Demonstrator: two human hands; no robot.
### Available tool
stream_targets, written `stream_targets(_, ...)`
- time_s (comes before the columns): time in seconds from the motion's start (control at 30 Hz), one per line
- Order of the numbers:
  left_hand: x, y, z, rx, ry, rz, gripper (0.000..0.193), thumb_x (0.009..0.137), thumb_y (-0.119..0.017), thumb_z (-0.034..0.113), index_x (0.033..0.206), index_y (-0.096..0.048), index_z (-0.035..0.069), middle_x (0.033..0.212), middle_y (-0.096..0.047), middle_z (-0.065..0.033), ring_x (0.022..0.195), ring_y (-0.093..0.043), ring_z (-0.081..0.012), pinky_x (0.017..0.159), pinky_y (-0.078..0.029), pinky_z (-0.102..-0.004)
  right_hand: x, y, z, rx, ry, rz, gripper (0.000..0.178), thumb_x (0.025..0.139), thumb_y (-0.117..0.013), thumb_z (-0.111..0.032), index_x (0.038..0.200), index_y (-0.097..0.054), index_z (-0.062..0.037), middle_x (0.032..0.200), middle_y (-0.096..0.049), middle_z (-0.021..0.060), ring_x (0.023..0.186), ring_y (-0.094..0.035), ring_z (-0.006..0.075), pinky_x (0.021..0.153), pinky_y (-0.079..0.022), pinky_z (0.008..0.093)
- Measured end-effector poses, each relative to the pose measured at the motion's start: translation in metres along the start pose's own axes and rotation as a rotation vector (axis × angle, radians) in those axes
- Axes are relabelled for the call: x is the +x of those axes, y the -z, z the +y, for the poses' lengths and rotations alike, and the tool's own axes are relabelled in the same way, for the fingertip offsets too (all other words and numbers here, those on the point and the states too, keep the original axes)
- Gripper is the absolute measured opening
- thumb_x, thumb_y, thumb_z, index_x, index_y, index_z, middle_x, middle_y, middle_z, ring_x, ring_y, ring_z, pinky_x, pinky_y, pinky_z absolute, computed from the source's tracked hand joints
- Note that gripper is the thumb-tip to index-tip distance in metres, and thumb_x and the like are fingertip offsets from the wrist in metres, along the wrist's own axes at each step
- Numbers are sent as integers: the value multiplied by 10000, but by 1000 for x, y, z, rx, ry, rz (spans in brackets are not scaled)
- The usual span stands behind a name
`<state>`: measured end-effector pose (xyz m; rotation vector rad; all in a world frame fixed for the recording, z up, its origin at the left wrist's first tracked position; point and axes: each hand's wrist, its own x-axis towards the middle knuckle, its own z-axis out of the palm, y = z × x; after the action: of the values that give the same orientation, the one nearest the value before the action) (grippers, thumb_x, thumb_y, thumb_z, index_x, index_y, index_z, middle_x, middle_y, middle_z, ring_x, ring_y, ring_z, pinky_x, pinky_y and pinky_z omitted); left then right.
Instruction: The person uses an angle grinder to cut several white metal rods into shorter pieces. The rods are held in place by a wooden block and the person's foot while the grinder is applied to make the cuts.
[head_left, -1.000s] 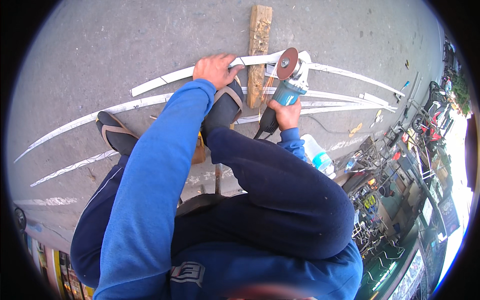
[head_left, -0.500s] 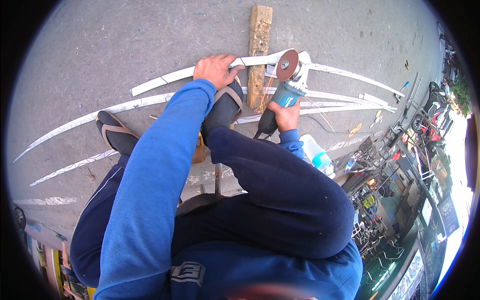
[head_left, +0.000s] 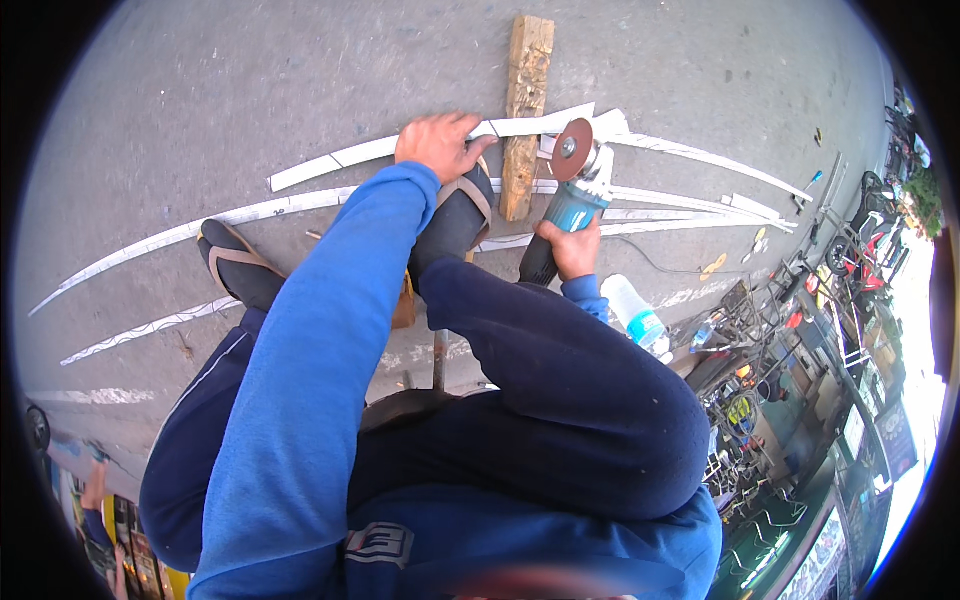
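Strip (head_left: 365, 153), white, flat, gently curved, lying across a rough brown wooden block (head_left: 526, 95). Pinned under left hand (head_left: 438, 146) with fingers closed over it, arm (head_left: 305, 330) stretched forward. Gripped in right hand (head_left: 573, 248), fingers wrapped round: teal-and-black angle grinder (head_left: 575, 208), reddish disc (head_left: 572, 150) near strip's flared end.

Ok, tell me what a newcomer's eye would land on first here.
Probably the teal angle grinder with its reddish-brown disc, held in the right hand, right of centre. Next, the left hand on a long white strip, which lies across a wooden block at upper centre.
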<state>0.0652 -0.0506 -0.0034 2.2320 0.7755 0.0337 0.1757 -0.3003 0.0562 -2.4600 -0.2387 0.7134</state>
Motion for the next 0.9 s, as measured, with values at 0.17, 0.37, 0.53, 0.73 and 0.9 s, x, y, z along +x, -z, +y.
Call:
stream_targets(0.17, 1, -1, -1, -8, -30, 44, 360, 871, -676, 504, 1038, -723, 189, 882, -712, -53, 796, -700, -295, 676, -560, -429, 18, 12, -24, 39, -208, -116, 707, 642, -833, -248, 1224, -546, 35, 1078, -664, 233, 998, -670, 324, 856, -523, 431)
stream_targets(0.37, 2, 0, 0, -4, -24, 30, 370, 875, -668, 514, 1037, -724, 186, 885, -713, -55, 798, -700, -295, 680, -562, -424, 3, 4, -34, 12, -91, 23, 564, 593, -844, -95, 1081, -587, 23, 912, -676, 104, 769, -654, 193, 696, -548, 342)
stream_targets(0.53, 0, 2, 1, 17, 19, -51, 387, 898, -652, 507, 1039, -717, 152, 900, -706, -68, 822, -697, -284, 723, -562, -433, -3, 8, -43, 6, -150, -26, 573, 654, -805, -166, 1146, -574, 15, 985, -677, 153, 876, -669, 265, 796, -532, 396)
stream_targets(0.73, 4, 3, 2, -4, 0, 6, 384, 891, -654, 516, 1041, -718, 169, 901, -703, -60, 832, -696, -297, 721, -562, -439, 18, 12, -41, 103, -124, 10, 492, 605, -834, -78, 1021, -593, 26, 888, -673, 101, 756, -651, 202, 698, -550, 351)
stream_targets(0.9, 1, 3, 2, 4, 18, -38, 372, 893, -657, 502, 1000, -707, 149, 857, -692, -69, 824, -694, -296, 721, -563, -436, 6, 6, -3, -89, -122, 9, 570, 629, -800, -101, 1124, -549, 29, 971, -652, 139, 840, -645, 246, 750, -536, 379)
